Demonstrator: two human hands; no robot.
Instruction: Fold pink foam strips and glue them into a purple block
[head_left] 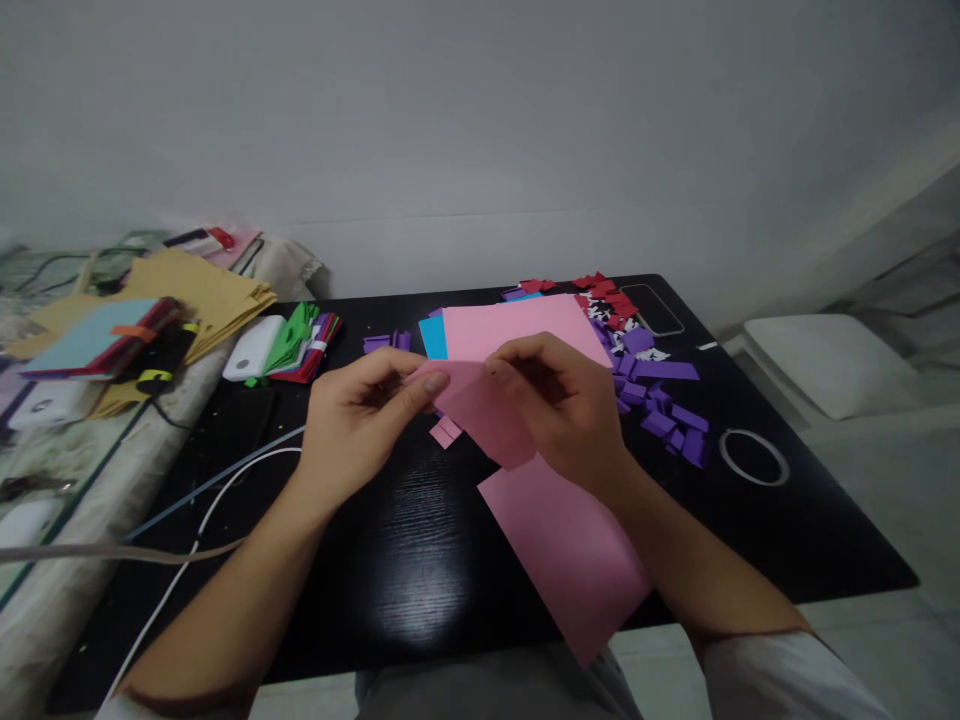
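Note:
Both hands pinch one piece of pink paper [487, 415], raised above the black table. My left hand [360, 420] grips its left corner between thumb and fingers. The upper edge is pinched by my right hand [570, 400], which hides part of the sheet. Below the right forearm lies another pink sheet [566, 550], its lower corner reaching past the table's front edge. Behind the hands a larger pink sheet [517, 325] rests over blue paper [433, 337]. A small folded pink piece [445, 431] sits under the held paper.
Purple folded pieces [664, 410] and red scraps [611, 300] spread over the right of the black table [420, 570]. A ring of tape [754, 458] lies near its right edge. Bundled colored papers [304, 345] stand at back left; a white cable [217, 510] crosses the left side.

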